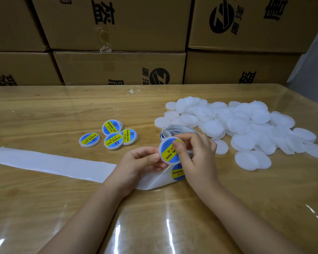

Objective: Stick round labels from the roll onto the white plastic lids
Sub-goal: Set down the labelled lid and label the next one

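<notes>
Between both hands is a white plastic lid [168, 154] carrying a blue and yellow round label. My left hand [140, 163] pinches its left edge. My right hand [196, 154] holds the lid from the right, thumb pressing on the label's top. Beneath them lies the label roll [176, 130], with another label [177, 172] showing on the white backing strip [50, 163] that trails off to the left. Several labelled lids [110, 135] sit in a small group to the left. A big heap of bare white lids [246, 125] fills the right side.
The wooden table [209, 208] has a glossy transparent cover. Stacked cardboard boxes [117, 66] form a wall along its far edge. A small scrap of white paper [133, 91] lies near the back.
</notes>
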Demonstrator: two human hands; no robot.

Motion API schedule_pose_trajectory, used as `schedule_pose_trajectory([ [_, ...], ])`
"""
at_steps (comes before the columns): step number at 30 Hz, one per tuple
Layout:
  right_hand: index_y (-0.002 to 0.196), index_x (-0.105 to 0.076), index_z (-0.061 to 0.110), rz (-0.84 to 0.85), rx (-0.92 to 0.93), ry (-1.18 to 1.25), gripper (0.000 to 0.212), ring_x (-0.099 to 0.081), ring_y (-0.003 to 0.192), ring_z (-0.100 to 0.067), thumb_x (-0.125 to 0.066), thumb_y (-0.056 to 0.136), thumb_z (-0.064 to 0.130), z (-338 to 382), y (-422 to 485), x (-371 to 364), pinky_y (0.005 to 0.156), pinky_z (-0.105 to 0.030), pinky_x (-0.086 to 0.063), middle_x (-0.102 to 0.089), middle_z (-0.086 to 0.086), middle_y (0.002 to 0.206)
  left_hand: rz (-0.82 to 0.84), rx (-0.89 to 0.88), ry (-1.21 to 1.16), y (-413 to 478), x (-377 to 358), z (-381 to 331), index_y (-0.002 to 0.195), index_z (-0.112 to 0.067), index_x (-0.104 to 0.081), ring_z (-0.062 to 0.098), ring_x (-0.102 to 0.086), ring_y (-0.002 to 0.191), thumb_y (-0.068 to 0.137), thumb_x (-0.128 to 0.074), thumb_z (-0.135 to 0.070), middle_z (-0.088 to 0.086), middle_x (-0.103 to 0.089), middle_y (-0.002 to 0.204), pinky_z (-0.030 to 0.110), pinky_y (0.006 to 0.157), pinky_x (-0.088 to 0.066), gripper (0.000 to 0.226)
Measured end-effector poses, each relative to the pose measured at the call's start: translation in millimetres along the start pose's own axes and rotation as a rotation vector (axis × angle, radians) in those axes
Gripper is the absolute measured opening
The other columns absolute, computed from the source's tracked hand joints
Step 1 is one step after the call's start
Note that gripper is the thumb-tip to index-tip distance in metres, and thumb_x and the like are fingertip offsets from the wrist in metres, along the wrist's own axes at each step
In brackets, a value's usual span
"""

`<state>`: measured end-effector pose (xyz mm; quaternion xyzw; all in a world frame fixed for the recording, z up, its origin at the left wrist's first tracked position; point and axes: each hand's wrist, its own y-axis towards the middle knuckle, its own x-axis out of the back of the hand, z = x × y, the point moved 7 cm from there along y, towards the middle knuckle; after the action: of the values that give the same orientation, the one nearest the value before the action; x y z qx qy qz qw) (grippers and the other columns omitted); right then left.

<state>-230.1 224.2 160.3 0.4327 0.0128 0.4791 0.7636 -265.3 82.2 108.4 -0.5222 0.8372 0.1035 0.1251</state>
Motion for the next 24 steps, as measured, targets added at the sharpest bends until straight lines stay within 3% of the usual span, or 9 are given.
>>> schedule_pose_trajectory([
  [2,0.088,-0.065,0.023,-0.002,-0.051,-0.002,0.036,-0.035,0.092,0.004,-0.038,0.088,0.047,-6.3,0.4,0.4,0.084,-0.029,-0.031,-0.049,0.019,0.078,-0.002,0.009,0.010,0.2,-0.4,0.9,0.082,-0.014,-0.077,0.013,-0.069,0.069,0.076,-0.064,-0.012,0.008,-0.073,0.077,0.021,0.064,-0.053,0.015],
  [4,0.088,-0.066,0.021,0.006,-0.055,-0.030,0.038,-0.033,0.087,-0.004,-0.035,0.090,0.044,-7.7,1.7,1.4,0.082,-0.028,-0.028,-0.047,0.019,0.076,0.008,0.019,0.016,-0.3,-1.6,1.6,0.083,-0.013,-0.077,0.013,-0.069,0.068,0.077,-0.067,-0.010,0.009,-0.073,0.077,0.021,0.062,-0.054,0.012],
  [7,0.092,-0.068,0.019,0.022,0.043,-0.119,0.034,-0.040,0.080,-0.003,-0.043,0.090,0.041,0.6,3.6,2.8,0.085,-0.033,-0.028,-0.053,0.016,0.070,-0.004,0.035,-0.002,-0.6,-0.3,2.1,0.083,-0.015,-0.077,0.012,-0.070,0.066,0.076,-0.061,-0.014,0.008,-0.073,0.078,0.018,0.058,-0.053,0.018],
  [13,0.114,-0.061,0.017,0.135,0.117,-0.173,0.052,-0.045,0.093,-0.007,-0.053,0.079,0.055,9.9,-0.9,-8.7,0.092,-0.030,-0.027,-0.063,0.011,0.096,-0.018,0.011,-0.064,0.5,4.0,-2.0,0.082,-0.015,-0.078,0.010,-0.069,0.064,0.071,-0.065,-0.020,0.006,-0.072,0.073,0.017,0.057,-0.053,0.018],
  [19,0.101,-0.067,0.019,0.069,0.056,-0.081,0.036,-0.045,0.081,-0.005,-0.041,0.091,0.041,6.1,3.9,0.0,0.086,-0.025,-0.026,-0.057,0.013,0.076,-0.007,0.007,-0.032,0.4,2.2,-0.3,0.084,-0.015,-0.078,0.010,-0.069,0.065,0.076,-0.057,-0.013,0.006,-0.073,0.077,0.017,0.058,-0.054,0.022],
  [24,0.100,-0.067,0.018,0.035,0.052,-0.078,0.035,-0.037,0.081,-0.002,-0.035,0.094,0.032,4.7,3.3,0.9,0.082,-0.028,-0.029,-0.056,0.013,0.079,0.017,0.006,-0.039,0.3,1.3,1.0,0.085,-0.015,-0.077,0.010,-0.068,0.065,0.076,-0.058,-0.015,0.006,-0.073,0.077,0.017,0.058,-0.053,0.021],
])
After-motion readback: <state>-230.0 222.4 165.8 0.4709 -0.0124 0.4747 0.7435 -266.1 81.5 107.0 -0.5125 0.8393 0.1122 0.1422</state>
